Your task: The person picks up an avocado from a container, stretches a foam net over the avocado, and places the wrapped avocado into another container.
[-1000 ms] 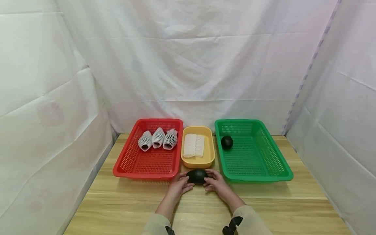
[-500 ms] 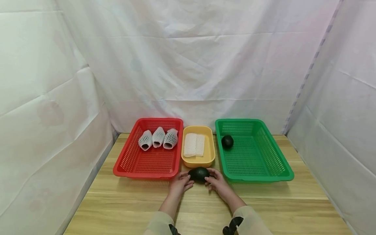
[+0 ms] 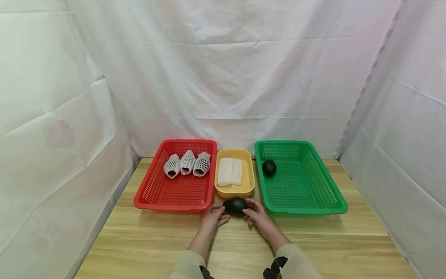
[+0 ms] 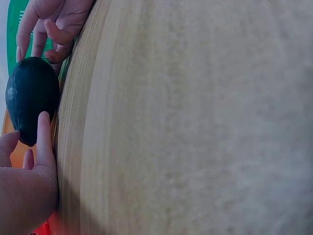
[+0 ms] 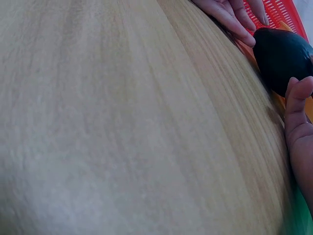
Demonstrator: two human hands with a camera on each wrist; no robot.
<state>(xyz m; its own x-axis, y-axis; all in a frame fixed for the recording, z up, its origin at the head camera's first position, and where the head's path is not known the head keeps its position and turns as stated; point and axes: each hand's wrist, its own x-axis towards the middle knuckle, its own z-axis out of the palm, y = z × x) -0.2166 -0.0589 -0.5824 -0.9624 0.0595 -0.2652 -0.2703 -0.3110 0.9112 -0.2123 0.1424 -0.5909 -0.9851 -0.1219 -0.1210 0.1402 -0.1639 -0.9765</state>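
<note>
Between my two hands is a dark green avocado (image 3: 235, 206), in front of the yellow tray. My left hand (image 3: 211, 219) pinches its narrow end with thumb and fingertips. At the rounder end, the fingertips of my right hand (image 3: 259, 217) hold it from the other side. The left wrist view shows the avocado (image 4: 32, 100) low over the wooden table, a left finger laid along its side. From the right wrist, the avocado (image 5: 279, 58) is partly cut off by the frame edge. Another avocado (image 3: 269, 167) lies in the green basket (image 3: 303, 211).
To the left stands a red basket (image 3: 170, 207) with three avocados in white foam nets (image 3: 187, 162). White foam net sleeves (image 3: 230, 171) lie in the yellow tray (image 3: 248, 182), between the two baskets. White cloth (image 3: 223, 77) hangs behind and at both sides of the table (image 3: 240, 252).
The avocado has turned a little and shifted slightly away and to the right, both hands staying on it. Over the last half second almost nothing has moved.
</note>
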